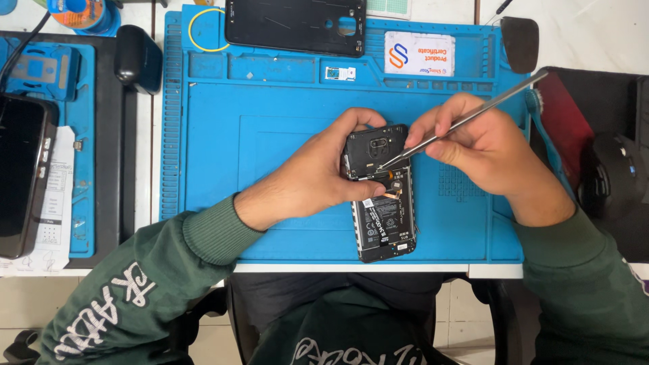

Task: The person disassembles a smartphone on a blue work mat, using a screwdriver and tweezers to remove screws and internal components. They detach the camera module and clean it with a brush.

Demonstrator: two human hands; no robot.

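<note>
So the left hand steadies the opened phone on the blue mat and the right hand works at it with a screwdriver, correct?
Not quite: the right hand holds metal tweezers, not a screwdriver, with their tips at the phone's upper part. The head view shows it. The left hand does steady the opened phone on the blue mat.

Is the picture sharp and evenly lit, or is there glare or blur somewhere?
Head view: even, soft light; opened phone and both hands sharp; metal tweezers catch a bright glint; only faint shadows fall on the blue mat.
</note>
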